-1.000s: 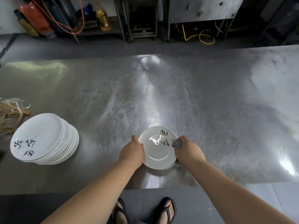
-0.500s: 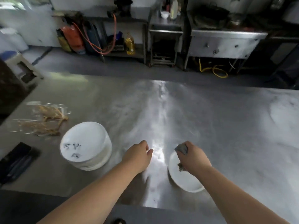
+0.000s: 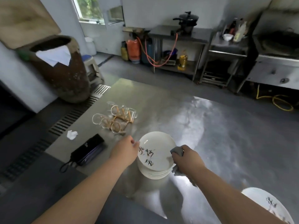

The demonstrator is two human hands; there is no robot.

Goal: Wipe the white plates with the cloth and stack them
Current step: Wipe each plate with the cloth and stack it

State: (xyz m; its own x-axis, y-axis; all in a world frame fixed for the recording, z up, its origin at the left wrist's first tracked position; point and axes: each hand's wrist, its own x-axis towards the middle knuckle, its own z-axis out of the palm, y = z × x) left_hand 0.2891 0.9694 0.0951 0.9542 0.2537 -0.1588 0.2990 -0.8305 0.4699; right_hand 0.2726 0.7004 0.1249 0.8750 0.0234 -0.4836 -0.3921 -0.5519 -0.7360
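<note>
A stack of white plates (image 3: 152, 172) sits near the front edge of a steel desk (image 3: 218, 130), its top plate (image 3: 156, 151), marked with black brush characters, tilted towards the camera. A person's left hand (image 3: 125, 151) reaches to the top plate's left rim, where the fingers (image 3: 135, 143) curl onto the edge and appear to pinch it, though blur softens the contact. The right hand (image 3: 188, 160) is closed around a grey cloth (image 3: 177, 150), which meets the plate's right rim and hangs below the fist beside the stack. A single white plate (image 3: 267, 206) with the same black lettering lies at the lower right, well apart from the stack and partly hidden by the right forearm. Left of the stack a black case (image 3: 88, 151) with a cord loop rests near the desk's corner, with a crumpled white paper (image 3: 72, 135) just beyond it. Farther back stands a cluster of clear glasses (image 3: 116, 120) mixed with wooden sticks. Beyond the desk, a brown urn (image 3: 64, 73) stands by a floor grate (image 3: 69, 120), and an orange gas cylinder (image 3: 133, 49), a bottle of oil (image 3: 182, 60) and a black pressure cooker (image 3: 186, 19) line the far wall.
</note>
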